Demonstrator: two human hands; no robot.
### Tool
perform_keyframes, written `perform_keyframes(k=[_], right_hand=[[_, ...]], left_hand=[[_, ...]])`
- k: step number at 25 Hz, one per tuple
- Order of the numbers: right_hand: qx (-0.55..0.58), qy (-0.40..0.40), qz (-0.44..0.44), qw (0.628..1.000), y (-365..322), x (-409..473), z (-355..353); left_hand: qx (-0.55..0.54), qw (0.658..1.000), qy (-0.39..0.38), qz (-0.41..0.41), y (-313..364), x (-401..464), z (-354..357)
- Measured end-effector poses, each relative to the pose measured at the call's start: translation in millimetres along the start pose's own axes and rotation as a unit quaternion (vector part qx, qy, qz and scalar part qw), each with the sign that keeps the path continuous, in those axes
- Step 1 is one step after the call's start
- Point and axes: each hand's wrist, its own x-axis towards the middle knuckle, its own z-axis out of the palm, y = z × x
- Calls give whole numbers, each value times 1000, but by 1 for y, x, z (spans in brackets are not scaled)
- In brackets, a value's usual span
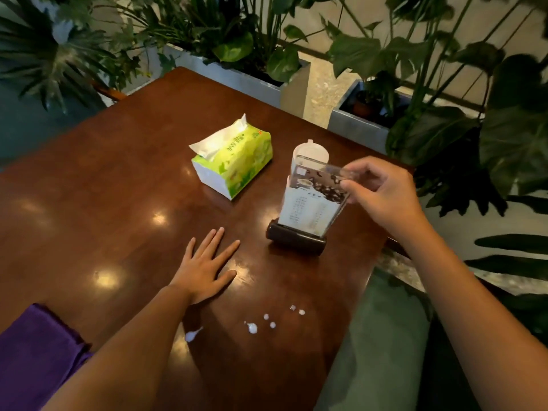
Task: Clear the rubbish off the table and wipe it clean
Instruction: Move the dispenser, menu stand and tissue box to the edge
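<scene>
On the dark wooden table (118, 179) several white liquid drops (252, 327) lie near the front edge, and one more white blob (191, 336) sits beside my left forearm. My left hand (204, 265) rests flat on the table, fingers spread, holding nothing. My right hand (382, 191) pinches the top right corner of a clear acrylic menu stand (311, 203), which tilts on its black base (296, 241). A white plastic cup (311, 151) stands behind the menu, mostly hidden. A green tissue pack (234, 161) with a tissue sticking out lies at the table's middle.
A purple cloth (35, 354) lies at the front left corner. Grey planters (243, 78) with large leafy plants ring the far and right sides of the table. A green seat cushion (382, 336) sits below the right edge.
</scene>
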Motion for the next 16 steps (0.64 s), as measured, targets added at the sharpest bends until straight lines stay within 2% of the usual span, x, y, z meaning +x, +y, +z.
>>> perform_keyframes(k=[8, 11, 16], right_hand=[[-70, 65, 22, 995, 50, 3, -21], [-80, 63, 0, 995, 53, 5, -16], [-169, 72, -44, 982, 53, 3, -17]], left_hand=[[-18, 1000, -5, 3, 2, 0, 0], [-26, 1000, -5, -1, 1, 1, 2], [-34, 999, -16, -4, 2, 0, -1]])
